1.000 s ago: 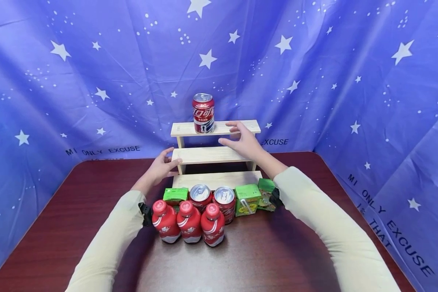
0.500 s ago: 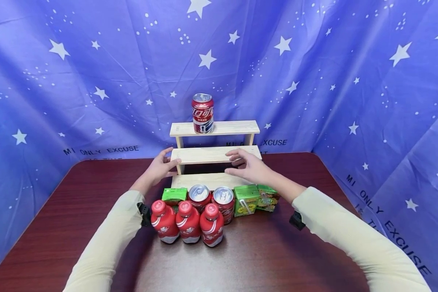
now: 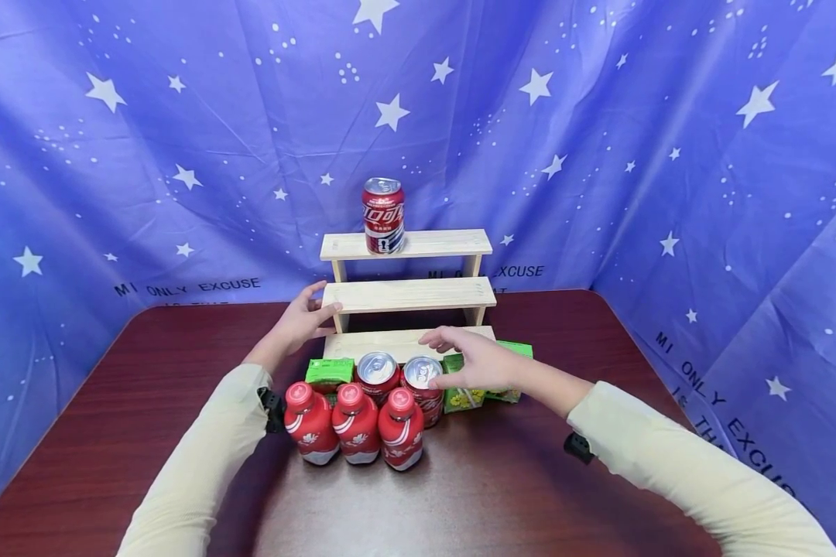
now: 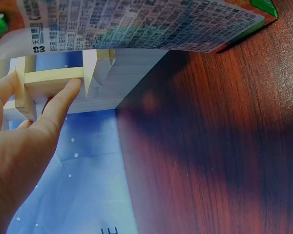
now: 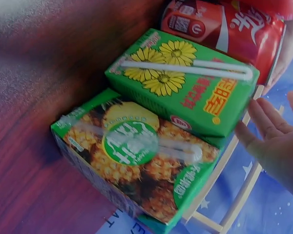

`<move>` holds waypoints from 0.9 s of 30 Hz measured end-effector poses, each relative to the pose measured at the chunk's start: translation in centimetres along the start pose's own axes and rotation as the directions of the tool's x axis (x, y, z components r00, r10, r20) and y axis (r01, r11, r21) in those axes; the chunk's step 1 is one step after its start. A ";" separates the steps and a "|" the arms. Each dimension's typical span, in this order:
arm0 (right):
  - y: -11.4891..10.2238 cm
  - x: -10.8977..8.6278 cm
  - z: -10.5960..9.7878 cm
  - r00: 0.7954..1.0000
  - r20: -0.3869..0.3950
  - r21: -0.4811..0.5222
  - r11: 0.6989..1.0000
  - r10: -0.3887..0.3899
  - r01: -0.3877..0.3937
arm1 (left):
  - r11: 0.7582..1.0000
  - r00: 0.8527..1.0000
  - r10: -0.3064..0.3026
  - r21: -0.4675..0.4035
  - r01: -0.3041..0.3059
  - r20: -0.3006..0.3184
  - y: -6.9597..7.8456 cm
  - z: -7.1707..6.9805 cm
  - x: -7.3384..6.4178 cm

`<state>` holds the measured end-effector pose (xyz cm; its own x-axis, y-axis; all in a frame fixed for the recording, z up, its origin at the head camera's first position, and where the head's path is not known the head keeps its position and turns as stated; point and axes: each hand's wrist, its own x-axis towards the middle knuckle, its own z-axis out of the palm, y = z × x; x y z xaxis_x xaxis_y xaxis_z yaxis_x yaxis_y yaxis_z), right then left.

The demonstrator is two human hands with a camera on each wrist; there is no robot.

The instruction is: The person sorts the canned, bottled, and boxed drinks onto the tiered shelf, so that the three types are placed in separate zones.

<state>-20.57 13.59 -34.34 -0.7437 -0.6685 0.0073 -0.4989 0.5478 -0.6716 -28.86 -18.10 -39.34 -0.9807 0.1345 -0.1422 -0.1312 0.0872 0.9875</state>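
Left hand (image 3: 298,319) had the shelf (image 3: 411,294) gripped at one end, right hand (image 3: 477,360) just hovered, fingers apart, by a juice box (image 5: 178,85).

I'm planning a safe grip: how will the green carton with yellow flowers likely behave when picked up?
The green carton probably won't roll, given its flat faces. Its crisp edges suggest fairly stiff walls. The straw across its flowered face might make gripping there uneven.

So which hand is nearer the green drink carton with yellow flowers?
Right. The right hand is near the top of the flowered drink carton; the left hand is farther off, holding the left end of the middle wooden shelf.
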 end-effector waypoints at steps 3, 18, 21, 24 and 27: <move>0.1 -0.1 0.5 1.000 0.005 -0.022 1.000 0.001 -0.001 | 1.000 1.000 0.000 -0.013 0.000 0.004 0.0 0.0 -0.1; 0.5 0.5 1.8 0.999 0.035 -0.143 0.990 0.005 0.000 | 1.000 1.000 0.011 -0.014 -0.011 0.008 -0.1 -0.1 0.1; 0.6 0.7 2.0 0.999 0.044 -0.187 0.982 0.011 -0.003 | 1.000 1.000 0.005 -0.006 -0.005 0.003 -0.1 -0.1 0.1; 0.5 0.9 2.2 0.999 0.048 -0.242 0.970 0.003 0.009 | 1.000 1.000 -0.001 0.003 0.001 -0.002 -0.1 0.0 0.1; 0.5 1.1 2.4 0.999 0.048 -0.283 0.959 -0.004 0.017 | 1.000 1.000 -0.002 -0.007 0.002 0.002 0.0 0.0 0.0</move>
<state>-20.53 11.95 -36.44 -0.7198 -0.6938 -0.0255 -0.6170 0.6561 -0.4346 -28.88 -18.12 -39.37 -0.9801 0.1363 -0.1445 -0.1344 0.0809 0.9876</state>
